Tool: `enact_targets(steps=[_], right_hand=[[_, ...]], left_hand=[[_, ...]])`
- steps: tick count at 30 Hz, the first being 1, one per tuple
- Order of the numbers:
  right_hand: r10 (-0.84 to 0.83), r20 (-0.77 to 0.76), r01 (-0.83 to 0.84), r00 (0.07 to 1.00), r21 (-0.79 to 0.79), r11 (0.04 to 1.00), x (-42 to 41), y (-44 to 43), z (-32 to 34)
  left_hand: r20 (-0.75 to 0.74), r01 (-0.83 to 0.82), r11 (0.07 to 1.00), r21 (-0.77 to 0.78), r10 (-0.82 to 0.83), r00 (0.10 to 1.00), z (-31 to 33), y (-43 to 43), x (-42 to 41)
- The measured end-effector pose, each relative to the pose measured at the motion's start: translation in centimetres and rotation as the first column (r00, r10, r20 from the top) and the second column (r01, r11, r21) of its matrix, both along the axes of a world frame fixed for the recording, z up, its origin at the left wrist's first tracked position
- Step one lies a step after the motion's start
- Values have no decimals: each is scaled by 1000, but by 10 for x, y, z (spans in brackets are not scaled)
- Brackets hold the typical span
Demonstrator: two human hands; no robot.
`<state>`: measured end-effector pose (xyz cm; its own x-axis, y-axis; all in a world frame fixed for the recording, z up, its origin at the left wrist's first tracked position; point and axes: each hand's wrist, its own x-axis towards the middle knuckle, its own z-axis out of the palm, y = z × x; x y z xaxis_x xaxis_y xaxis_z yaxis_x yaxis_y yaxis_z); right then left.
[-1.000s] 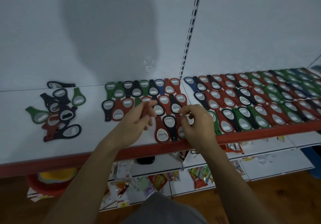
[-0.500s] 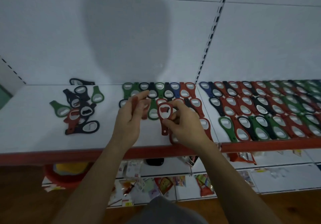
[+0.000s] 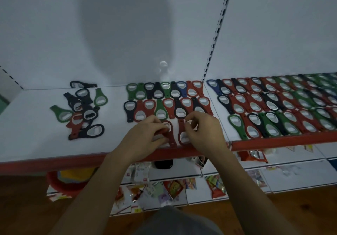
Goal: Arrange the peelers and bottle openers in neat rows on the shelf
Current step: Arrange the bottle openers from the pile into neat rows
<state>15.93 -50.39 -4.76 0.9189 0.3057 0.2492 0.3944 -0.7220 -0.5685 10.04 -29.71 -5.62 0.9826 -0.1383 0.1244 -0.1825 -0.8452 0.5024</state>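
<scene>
On the white shelf (image 3: 32,143), red, green, black and blue bottle openers lie in rows (image 3: 164,99) at the middle and in longer rows (image 3: 277,107) on the right section. A loose pile of openers (image 3: 82,110) lies at the left. My left hand (image 3: 145,139) pinches a red opener (image 3: 170,132) lying at the shelf's front edge. My right hand (image 3: 204,134) pinches another red opener (image 3: 182,132) right beside it, also low on the shelf. The hands hide part of the front row.
The shelf has a red front lip (image 3: 273,140). A slotted upright (image 3: 217,30) splits the white back wall. Below, lower shelves hold small packets (image 3: 173,187), and a red basket (image 3: 67,180) sits on the wooden floor at the left.
Both hands came down from mid-air to the shelf's front edge. The red opener raised in my right hand half a second ago now lies in the front row beside the left hand's opener.
</scene>
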Motion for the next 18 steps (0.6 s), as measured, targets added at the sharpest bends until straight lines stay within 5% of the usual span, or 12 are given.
enact_targets(steps=[6, 14, 18], right_hand=[[-176, 34, 176, 984, -4, 984, 10, -38, -13], [-161, 22, 161, 987, 22, 987, 6, -43, -18], [-182, 54, 182, 982, 18, 983, 5, -39, -16]], left_hand=[[-30, 55, 998, 18, -55, 998, 4, -7, 5], [-45, 61, 998, -9, -61, 997, 1, -9, 9], [-80, -35, 943, -330, 9, 997, 5, -10, 3]])
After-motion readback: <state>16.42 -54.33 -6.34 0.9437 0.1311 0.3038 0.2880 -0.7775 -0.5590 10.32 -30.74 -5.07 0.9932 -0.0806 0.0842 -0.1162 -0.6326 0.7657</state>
